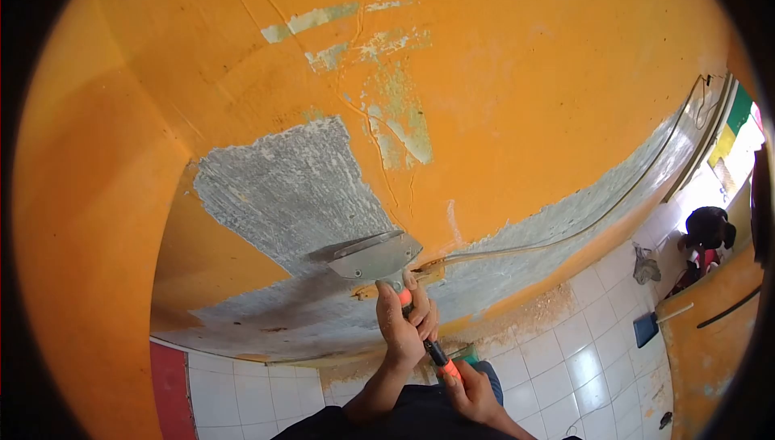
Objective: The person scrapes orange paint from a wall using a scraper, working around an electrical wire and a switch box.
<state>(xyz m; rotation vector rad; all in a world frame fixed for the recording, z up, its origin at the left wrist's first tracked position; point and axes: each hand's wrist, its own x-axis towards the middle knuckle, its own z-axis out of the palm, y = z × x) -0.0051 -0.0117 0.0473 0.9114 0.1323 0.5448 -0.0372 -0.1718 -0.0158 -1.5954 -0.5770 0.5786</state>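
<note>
An orange wall (517, 117) is filling most of the view, its paint bulging in ridges and flaking to pale green in places. Below, a white tiled floor (551, 375) is catching light and carrying brownish debris along the wall's foot. A long grey band (581, 206) of bare surface is running along the lower wall, while a rougher grey patch (282, 190) is showing above the blade. Off to the right, another person (706, 230) is appearing near the bright gap.

A wide-bladed scraper (375, 261) is resting at or just off the wall, its blade lying across the patch's lower right corner; contact is proving hard to tell. The person's left hand (401, 331) is grasping the handle close behind the blade, while the right hand (476, 396) is gripping its far end. A blue dustpan (646, 329) is sitting well apart on the tiles.

Paint scraping seems to be the step in hand, with much orange paint remaining. The next move is probably calling for a low blade angle, the edge meeting the paint's border, and steady pressure from both hands.
</note>
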